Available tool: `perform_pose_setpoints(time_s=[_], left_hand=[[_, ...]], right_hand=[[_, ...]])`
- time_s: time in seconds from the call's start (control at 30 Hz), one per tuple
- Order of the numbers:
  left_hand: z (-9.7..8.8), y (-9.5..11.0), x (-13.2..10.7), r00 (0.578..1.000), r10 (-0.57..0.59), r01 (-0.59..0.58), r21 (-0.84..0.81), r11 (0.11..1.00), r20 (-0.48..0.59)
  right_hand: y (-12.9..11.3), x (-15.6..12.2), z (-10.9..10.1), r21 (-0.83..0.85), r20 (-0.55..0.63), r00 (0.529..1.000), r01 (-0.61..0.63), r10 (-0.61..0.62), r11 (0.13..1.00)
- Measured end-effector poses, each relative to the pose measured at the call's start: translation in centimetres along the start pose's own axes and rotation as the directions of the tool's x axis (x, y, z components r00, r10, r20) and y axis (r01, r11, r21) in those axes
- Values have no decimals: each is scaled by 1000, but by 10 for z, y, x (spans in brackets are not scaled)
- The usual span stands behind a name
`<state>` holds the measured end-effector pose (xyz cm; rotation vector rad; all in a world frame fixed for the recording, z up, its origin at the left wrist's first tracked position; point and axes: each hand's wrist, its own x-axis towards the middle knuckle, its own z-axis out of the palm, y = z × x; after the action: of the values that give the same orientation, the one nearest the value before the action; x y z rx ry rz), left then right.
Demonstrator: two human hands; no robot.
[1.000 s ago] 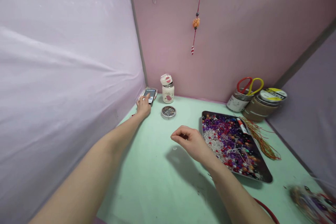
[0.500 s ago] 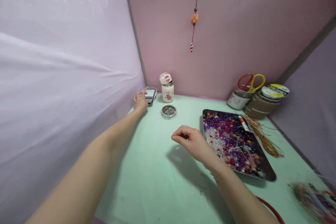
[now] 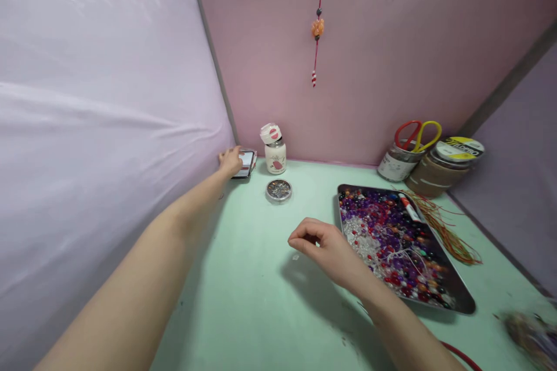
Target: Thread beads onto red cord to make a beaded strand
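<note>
At the far left of the green table, my left hand [image 3: 230,161] is closed around the left side of a phone [image 3: 246,166] with a lit screen. Part of the phone is hidden under the fingers. My right hand [image 3: 319,245] hovers above the middle of the table, thumb and fingertips pinched together; whatever may be between them is too small to make out. Just right of it lies a dark metal tray [image 3: 465,300] of purple, red, clear and black beads. A small round clear case [image 3: 279,190] with tiny dark pieces is between the two hands, farther back.
A white jar [image 3: 275,157] with a tilted lid stands by the back wall. Red and yellow scissors [image 3: 429,134] sit in a tin [image 3: 394,166] beside a brown jar [image 3: 435,173]. Cords [image 3: 452,237] lie right of the tray. A beaded string [image 3: 318,28] hangs on the wall.
The view has shifted slightly. My left hand and the phone have moved a little to the left. My right hand keeps its pinch in nearly the same place.
</note>
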<state>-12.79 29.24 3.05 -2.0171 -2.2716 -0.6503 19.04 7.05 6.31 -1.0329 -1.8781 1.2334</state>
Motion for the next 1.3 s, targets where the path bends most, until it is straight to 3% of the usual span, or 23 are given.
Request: perform_pose_setpoints(time_s=[0.33, 0.77, 0.97, 1.13, 1.3], left_hand=[[8, -3, 9, 996, 72, -73, 21, 997, 47], [7, 2, 8, 997, 38, -43, 76, 996, 63], [3, -1, -1, 993, 121, -121, 12, 993, 1], [1, -1, -15, 971, 237, -237, 11, 971, 21], [2, 2, -21, 976, 212, -214, 37, 976, 54]], right_hand=[[-5, 0, 0, 5, 16, 999, -29, 29, 1000], [-6, -1, -1, 11, 26, 999, -37, 37, 999], [-8, -1, -1, 22, 35, 999, -33, 32, 999], [-10, -3, -2, 22, 41, 999, -34, 33, 999], [-9, -4, -2, 24, 59, 998, -35, 34, 999]])
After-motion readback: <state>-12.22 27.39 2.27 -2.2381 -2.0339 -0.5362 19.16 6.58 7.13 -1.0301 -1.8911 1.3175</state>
